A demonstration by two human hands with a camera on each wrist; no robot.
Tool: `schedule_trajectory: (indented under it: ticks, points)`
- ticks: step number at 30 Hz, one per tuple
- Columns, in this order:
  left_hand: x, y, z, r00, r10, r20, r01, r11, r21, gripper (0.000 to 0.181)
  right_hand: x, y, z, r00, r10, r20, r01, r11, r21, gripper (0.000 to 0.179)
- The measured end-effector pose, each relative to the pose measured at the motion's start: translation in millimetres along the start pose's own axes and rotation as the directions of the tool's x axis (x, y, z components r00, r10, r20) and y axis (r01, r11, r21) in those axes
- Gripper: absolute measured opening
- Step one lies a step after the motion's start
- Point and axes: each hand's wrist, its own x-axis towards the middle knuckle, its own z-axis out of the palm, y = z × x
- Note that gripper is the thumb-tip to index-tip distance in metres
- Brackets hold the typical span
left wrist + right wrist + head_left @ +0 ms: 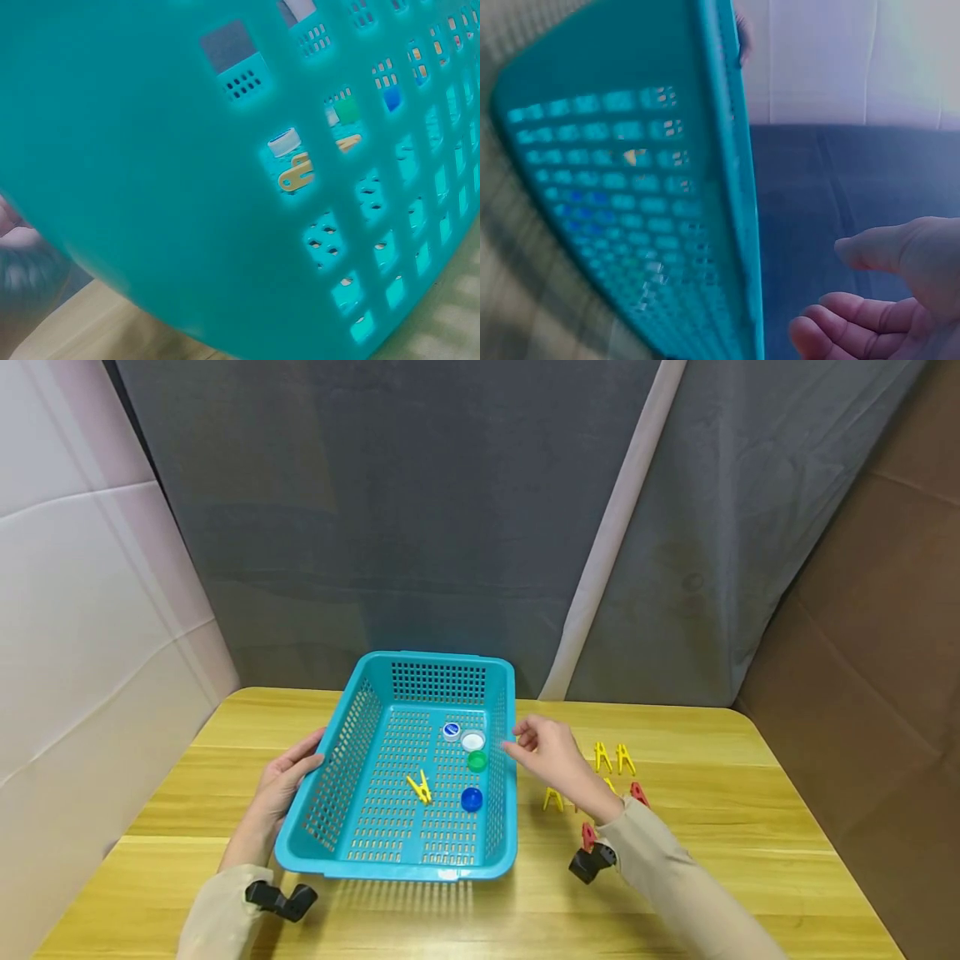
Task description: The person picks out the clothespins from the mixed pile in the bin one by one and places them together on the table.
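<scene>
A turquoise plastic basket [420, 867] with perforated walls is in the middle of the head view. My left hand [279, 781] grips its left rim, thumb on the upper edge. Beside the right rim my right hand [551, 756] holds nothing; in the right wrist view its thumb and loosely bent fingers [862, 322] are apart from each other and from the rim. Inside the basket lie a yellow clip [421, 787], a blue cap [472, 799], a green cap [477, 761], a white cap [472, 741] and a blue-and-white cap [451, 732].
Several yellow clips [625, 759] and red clips [588, 836] lie on the wooden table [712, 860] right of the basket, some partly behind my right arm. A grey cloth [450, 527] with a pale strip [615, 527] hangs behind the table.
</scene>
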Motion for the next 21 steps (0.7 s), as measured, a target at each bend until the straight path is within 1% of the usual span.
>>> schedule_trajectory:
  ticks: [5, 9, 11, 14, 21]
  points:
    - [0.6, 0.2, 0.1, 1.0, -0.005, -0.012, 0.005, 1.0, 0.011, 0.033, 16.6, -16.7, 10.3, 0.994, -0.102, 0.05, 0.101, 0.995, 0.022, 0.017]
    - [0.4, -0.5, -0.8, 1.0, -0.011, -0.02, 0.011, 1.0, 0.025, 0.033, 28.4, -26.6, 21.4, 0.977, -0.196, 0.089, 0.191, 0.979, 0.065, 0.016]
    - [0.1, -0.6, -0.9, 1.0, -0.012, -0.023, 0.013, 0.999, 0.033, 0.033, 33.7, -31.3, 27.2, 0.966, -0.23, 0.114, 0.22, 0.971, 0.09, 0.016]
    - [0.0, -0.9, -1.1, 1.0, -0.011, -0.024, 0.011, 0.999, 0.03, 0.033, 41.1, -38.1, 36.2, 0.956, -0.241, 0.168, 0.221, 0.967, 0.13, 0.015]
    - [-0.2, -0.4, -0.6, 1.0, 0.005, 0.003, -0.005, 1.0, 0.013, 0.032, 56.6, -49.2, 58.6, 0.94, -0.205, 0.272, 0.168, 0.974, 0.152, 0.013]
